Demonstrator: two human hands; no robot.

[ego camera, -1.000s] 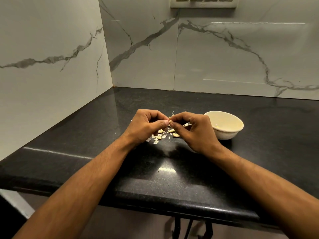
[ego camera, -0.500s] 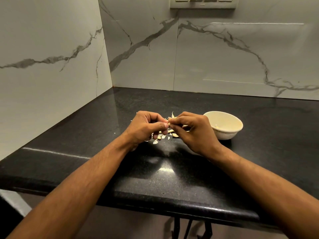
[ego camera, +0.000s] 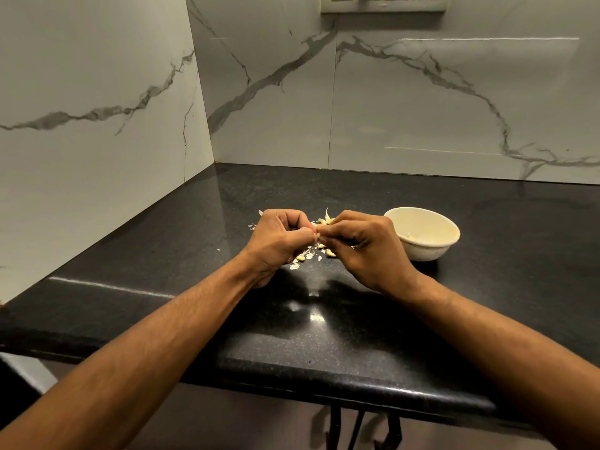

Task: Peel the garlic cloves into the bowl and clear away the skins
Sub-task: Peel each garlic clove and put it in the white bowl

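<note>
My left hand [ego camera: 281, 243] and my right hand [ego camera: 363, 251] meet fingertip to fingertip just above the black counter [ego camera: 324, 323]. Between them they pinch a small garlic clove [ego camera: 317, 234], mostly hidden by the fingers. Under and behind the hands lies a scatter of pale garlic skins and cloves [ego camera: 303, 256]; one skin piece [ego camera: 328, 217] sticks up behind my right hand. A cream bowl [ego camera: 422, 233] stands right of my right hand, with a peeled piece visible inside near its near wall.
Marble-patterned wall tiles close off the counter at the back and left, meeting in a corner. A switch plate [ego camera: 384, 3] sits high on the back wall. The counter's front edge [ego camera: 324, 389] runs below my forearms.
Both hands have stayed together over the skins, working the clove with small finger movements; they sit slightly farther back than before. The bowl has not moved.
</note>
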